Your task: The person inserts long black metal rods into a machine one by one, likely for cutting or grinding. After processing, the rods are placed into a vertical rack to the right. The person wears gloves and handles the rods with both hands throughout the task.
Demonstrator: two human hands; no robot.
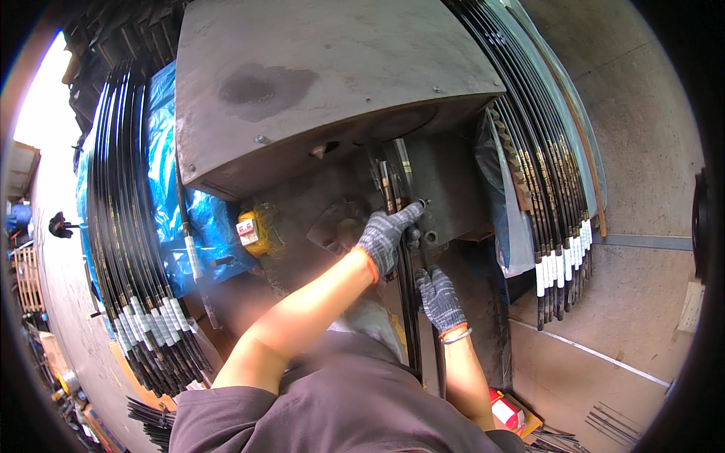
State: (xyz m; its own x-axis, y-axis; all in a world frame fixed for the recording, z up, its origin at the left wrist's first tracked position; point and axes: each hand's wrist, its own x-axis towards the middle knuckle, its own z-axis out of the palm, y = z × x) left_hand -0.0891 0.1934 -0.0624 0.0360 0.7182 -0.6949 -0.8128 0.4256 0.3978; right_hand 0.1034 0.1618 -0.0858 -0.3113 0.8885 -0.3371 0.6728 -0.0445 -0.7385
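Observation:
In a grey knit glove, my left hand (385, 238) reaches across the front of a grey metal machine (332, 68). Its fingers are bent together by a small metal fitting (424, 202); what they grip is hidden. Black rods (389, 185) stand in the machine just beyond this hand, and dark upright bars (408, 317) run below it toward my body. Lower and to the right, my right hand (439, 302), gloved alike, has its fingers closed around a slim black rod (441, 362) that shows below the palm.
Bundles of black rods with white sleeves hang at left (124, 226) and right (555, 189). Blue plastic sheeting (162, 113) lies behind the left bundle. A yellow-wrapped switch box (253, 230) with a red-and-white face sits under the machine's hood. A red-and-white package (506, 411) is at lower right.

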